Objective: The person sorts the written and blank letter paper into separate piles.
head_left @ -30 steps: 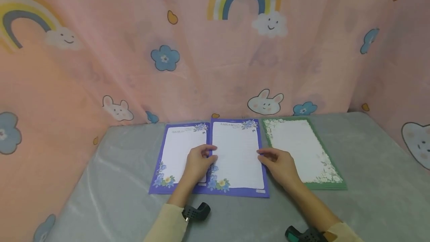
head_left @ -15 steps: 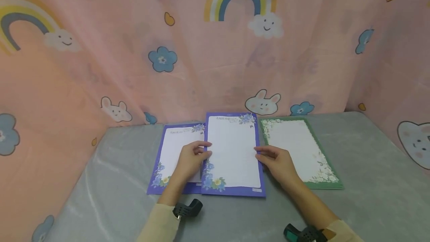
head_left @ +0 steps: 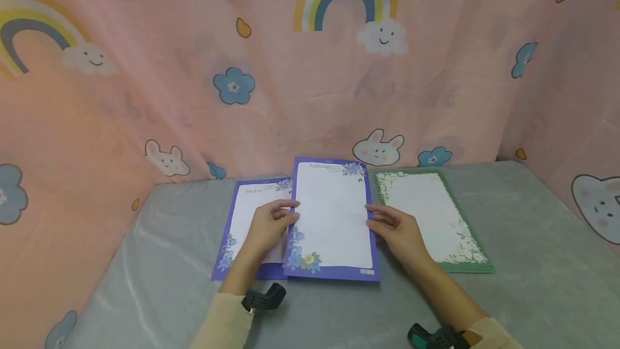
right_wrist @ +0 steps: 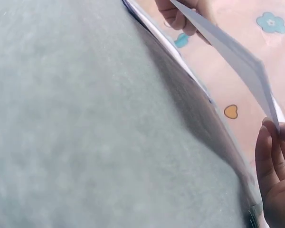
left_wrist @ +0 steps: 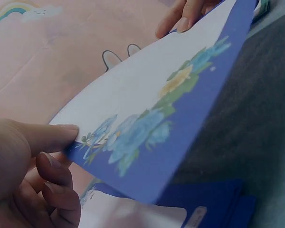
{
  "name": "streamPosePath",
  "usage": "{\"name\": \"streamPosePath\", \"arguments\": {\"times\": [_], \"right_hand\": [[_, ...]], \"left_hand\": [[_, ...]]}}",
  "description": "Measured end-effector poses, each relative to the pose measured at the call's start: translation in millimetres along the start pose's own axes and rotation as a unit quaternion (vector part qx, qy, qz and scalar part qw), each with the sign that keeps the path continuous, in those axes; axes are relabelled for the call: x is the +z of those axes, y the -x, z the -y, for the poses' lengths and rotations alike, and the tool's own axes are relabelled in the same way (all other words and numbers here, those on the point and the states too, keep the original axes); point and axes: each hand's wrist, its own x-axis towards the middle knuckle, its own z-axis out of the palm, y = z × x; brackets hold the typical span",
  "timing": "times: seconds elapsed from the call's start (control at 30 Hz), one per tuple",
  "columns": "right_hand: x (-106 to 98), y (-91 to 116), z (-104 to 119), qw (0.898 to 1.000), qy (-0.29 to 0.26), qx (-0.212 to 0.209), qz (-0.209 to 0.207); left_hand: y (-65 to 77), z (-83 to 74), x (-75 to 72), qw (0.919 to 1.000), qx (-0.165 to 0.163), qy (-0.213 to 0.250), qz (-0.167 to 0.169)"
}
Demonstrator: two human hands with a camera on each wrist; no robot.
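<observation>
Between my two hands is a sheet of letter paper [head_left: 331,214] with a purple border, blue corner flowers and a line of writing at the top. My left hand [head_left: 263,228] pinches its left edge between thumb and fingers, and my right hand [head_left: 401,233] pinches the right edge. In the left wrist view the paper [left_wrist: 128,99] slants up, raised above a purple stack [left_wrist: 218,199]. The right wrist view shows its pale underside [right_wrist: 232,57] held well off the cloth. A matching purple sheet [head_left: 254,203] lies to the left, partly covered by the raised one and my left hand.
A stack of green-bordered sheets with white flowers [head_left: 431,209] lies at the right, beside my right hand. Grey cloth [head_left: 164,252] covers the table. Behind it hangs a pink curtain [head_left: 290,101] printed with rainbows and rabbits. Each wrist wears a black camera [head_left: 263,298].
Both hands have lifted the purple-bordered sheet up off the table and shifted it slightly left. More of the gap beside the green stack shows. The other sheets have stayed put.
</observation>
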Motion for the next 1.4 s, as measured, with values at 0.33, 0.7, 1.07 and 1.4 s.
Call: {"name": "streamPosePath", "arguments": {"times": [0.33, 0.7, 1.07, 1.4], "right_hand": [[3, 2, -1, 0.999, -0.016, -0.040, 0.027], [7, 5, 10, 0.998, -0.010, -0.037, 0.042], [23, 4, 32, 0.998, 0.006, -0.045, 0.052], [44, -1, 49, 0.998, 0.003, -0.049, 0.039]], "left_hand": [[-0.3, -1.5, -11.2, 0.9998, 0.005, 0.002, 0.021], [5.4, -14.7, -20.8, 0.9998, 0.010, -0.018, 0.000], [11.9, -22.5, -44.1, 0.9974, 0.033, -0.059, -0.025], [18.2, -28.2, -65.1, 0.9947, 0.008, -0.091, -0.046]]}}
